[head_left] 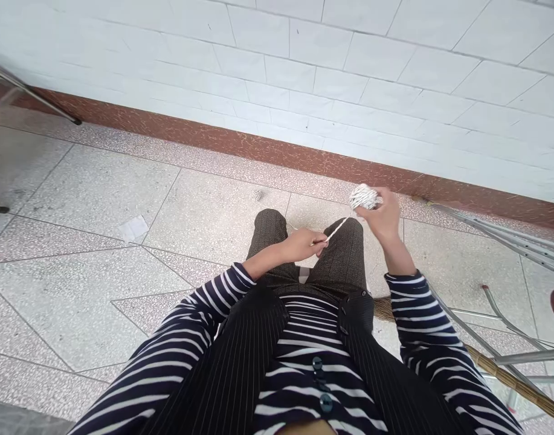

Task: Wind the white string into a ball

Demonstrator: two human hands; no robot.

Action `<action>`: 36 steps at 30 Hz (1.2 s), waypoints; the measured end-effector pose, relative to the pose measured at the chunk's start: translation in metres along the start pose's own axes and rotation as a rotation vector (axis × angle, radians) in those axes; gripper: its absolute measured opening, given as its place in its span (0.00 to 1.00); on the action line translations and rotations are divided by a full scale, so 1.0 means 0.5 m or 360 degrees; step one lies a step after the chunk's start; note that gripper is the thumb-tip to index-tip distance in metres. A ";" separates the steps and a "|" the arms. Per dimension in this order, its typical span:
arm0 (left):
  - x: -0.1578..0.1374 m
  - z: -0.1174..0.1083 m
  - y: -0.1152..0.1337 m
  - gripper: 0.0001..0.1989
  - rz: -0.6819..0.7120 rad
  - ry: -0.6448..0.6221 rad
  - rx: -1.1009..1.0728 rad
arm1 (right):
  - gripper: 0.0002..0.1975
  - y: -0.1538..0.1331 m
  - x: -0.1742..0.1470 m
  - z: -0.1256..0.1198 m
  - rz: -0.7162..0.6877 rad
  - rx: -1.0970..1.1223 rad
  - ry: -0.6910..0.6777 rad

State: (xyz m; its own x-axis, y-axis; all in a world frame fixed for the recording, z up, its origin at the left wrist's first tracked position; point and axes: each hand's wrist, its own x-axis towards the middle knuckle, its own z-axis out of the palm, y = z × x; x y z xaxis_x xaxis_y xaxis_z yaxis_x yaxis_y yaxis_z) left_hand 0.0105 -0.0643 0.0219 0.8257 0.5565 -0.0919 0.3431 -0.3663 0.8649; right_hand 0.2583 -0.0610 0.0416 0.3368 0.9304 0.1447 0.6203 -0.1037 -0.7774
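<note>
My right hand (383, 216) is wrapped around a ball of white cord (362, 197), held out in front of my right knee. From the ball a strand of cord (337, 229) runs down and left to my left hand (306, 244). The fingers of that hand are pinched on the strand above my lap. A thin length of the cord seems to trail past the left hand toward the floor. On the floor beyond my left knee lies a small pale ball (257, 195), perhaps more of the cord; I cannot make it out clearly.
A white tiled wall (304, 78) with a reddish-brown skirting (240, 140) stands ahead. A white paper piece (134, 229) lies on the floor at left. Metal legs (45, 103) stand at the far left. Metal tube frames (507, 320) and a long straw-coloured bundle (512, 374) are at right.
</note>
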 end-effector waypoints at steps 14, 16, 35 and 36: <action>0.083 -0.082 -0.023 0.17 0.0216 0.0310 0.0136 | 0.35 -0.076 -0.172 -0.020 0.0543 0.1252 -0.0825; 0.080 -0.044 -0.035 0.18 0.0130 0.0313 -0.0069 | 0.34 -0.090 -0.154 -0.047 0.0531 0.1311 -0.0616; 0.061 -0.091 -0.014 0.10 0.0366 0.0240 0.0505 | 0.25 -0.029 -0.128 0.024 0.0274 0.0596 -0.1142; 0.065 -0.089 -0.020 0.10 0.0344 0.0266 0.0461 | 0.25 -0.031 -0.130 0.015 0.0322 0.0700 -0.1219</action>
State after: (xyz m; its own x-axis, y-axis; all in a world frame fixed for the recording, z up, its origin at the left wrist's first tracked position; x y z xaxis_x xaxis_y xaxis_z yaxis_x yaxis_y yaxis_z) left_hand 0.0138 -0.0093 0.0321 0.8166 0.5487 0.1793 0.3014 -0.6702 0.6782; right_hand 0.2213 -0.1173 0.0398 -0.2512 0.9044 -0.3448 0.2212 -0.2932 -0.9301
